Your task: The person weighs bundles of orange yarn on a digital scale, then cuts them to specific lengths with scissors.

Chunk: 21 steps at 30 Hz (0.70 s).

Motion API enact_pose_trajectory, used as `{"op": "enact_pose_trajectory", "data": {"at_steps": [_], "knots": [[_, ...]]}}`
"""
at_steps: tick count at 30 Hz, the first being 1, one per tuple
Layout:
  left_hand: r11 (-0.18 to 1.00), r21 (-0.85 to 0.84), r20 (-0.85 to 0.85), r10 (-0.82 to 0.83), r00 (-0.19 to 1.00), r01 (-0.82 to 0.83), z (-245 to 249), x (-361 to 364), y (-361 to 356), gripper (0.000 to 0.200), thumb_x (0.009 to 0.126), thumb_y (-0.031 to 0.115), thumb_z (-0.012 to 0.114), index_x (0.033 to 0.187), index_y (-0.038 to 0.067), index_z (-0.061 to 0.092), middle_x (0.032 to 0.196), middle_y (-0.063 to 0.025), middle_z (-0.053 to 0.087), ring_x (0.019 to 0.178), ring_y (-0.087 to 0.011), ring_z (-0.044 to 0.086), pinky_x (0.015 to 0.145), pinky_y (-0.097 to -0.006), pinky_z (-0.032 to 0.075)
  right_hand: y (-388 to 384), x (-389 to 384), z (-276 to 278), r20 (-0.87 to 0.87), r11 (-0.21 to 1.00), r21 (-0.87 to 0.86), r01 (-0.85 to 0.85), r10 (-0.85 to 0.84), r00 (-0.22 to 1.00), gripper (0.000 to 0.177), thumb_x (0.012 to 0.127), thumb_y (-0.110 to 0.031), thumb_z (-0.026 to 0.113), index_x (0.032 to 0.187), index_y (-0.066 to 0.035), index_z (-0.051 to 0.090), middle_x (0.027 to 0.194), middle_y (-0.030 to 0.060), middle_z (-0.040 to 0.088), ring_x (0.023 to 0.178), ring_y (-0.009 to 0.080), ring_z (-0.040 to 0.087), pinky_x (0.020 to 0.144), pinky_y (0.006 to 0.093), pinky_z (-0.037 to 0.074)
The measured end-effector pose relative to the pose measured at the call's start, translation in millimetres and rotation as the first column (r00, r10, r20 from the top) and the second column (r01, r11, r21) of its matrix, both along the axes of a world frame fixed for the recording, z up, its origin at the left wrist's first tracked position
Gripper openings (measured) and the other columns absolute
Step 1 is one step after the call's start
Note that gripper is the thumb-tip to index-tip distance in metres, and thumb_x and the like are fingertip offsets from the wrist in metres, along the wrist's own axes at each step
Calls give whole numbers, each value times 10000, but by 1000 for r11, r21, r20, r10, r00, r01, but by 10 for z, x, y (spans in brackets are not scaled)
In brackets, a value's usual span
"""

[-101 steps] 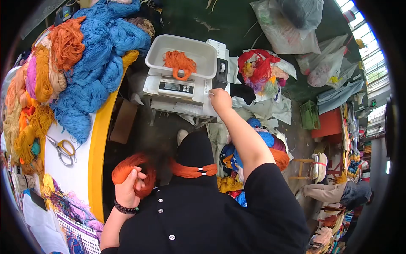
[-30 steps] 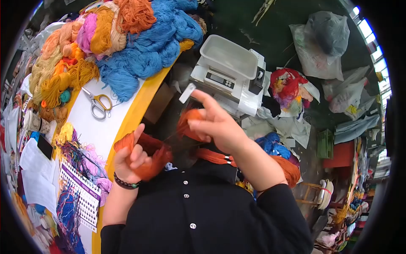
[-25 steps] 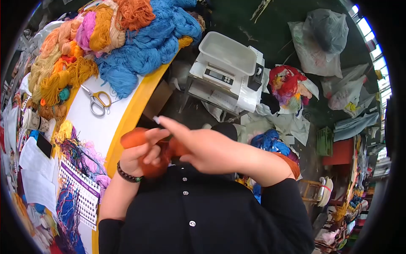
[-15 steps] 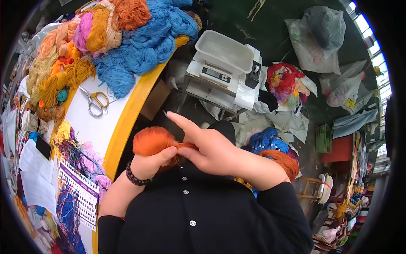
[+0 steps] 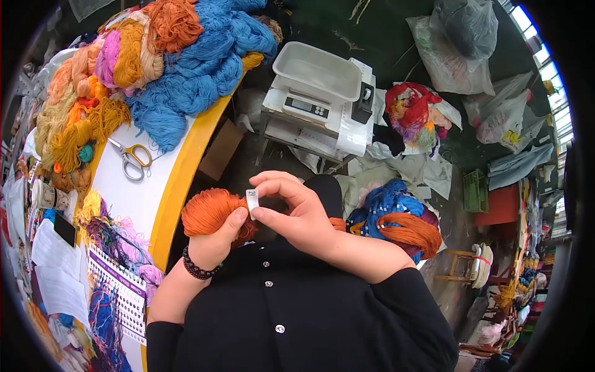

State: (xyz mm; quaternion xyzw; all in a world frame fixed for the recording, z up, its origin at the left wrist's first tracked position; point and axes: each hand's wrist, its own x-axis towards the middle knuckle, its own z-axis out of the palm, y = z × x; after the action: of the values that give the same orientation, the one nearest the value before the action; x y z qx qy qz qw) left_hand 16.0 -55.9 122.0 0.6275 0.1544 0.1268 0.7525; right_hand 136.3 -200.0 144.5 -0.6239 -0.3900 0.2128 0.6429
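While the left hand (image 5: 214, 242) clasps the orange yarn (image 5: 209, 212) at chest height beside the table (image 5: 180, 177), the right hand (image 5: 297, 216) pinches a small white label (image 5: 251, 199) against it. Labelling seems in hand; fixing it calls for firm, steady pressure.

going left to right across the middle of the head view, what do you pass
scissors, orange yarn in the left hand, white label, right hand, blue and orange yarn heap, green crate

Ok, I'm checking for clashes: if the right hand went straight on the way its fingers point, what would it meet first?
Probably the orange yarn skein held in the left hand, just beyond the white tag the right hand pinches; depth is hard to judge.
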Motion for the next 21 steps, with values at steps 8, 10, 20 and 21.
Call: {"op": "enact_pose_trajectory", "data": {"at_steps": [8,10,20,21], "knots": [[999,-5,-64,-35,997,34,132,-35,60,163,888,146,639,972,7,621,849,-18,635,765,-95,593,680,-254,483,21,49,-8,-122,953,-165,-254,236,964,205,923,-99,535,1111,-17,531,798,61,610,755,151,606,655,300,468],[999,6,-69,-47,996,48,178,-46,96,164,884,147,643,967,8,620,841,-24,635,760,-97,593,675,-254,481,8,105,42,428,934,-327,-144,282,859,127,898,-117,566,976,-23,600,721,95,580,673,242,584,608,305,460],[913,-404,-64,-94,993,61,264,-76,73,84,887,115,586,910,36,598,632,13,519,522,-57,430,506,-204,340,-15,21,57,935,977,207,60,-215,281,425,584,-68,685,1008,-51,673,646,1,526,489,137,466,420,275,353],[958,-283,-42,-50,998,36,266,-89,49,84,884,104,590,920,29,600,686,3,551,571,-72,478,543,-211,378,10,3,29,886,976,195,96,-218,408,374,624,-72,693,996,-48,677,640,5,533,490,140,473,429,276,357]]}}
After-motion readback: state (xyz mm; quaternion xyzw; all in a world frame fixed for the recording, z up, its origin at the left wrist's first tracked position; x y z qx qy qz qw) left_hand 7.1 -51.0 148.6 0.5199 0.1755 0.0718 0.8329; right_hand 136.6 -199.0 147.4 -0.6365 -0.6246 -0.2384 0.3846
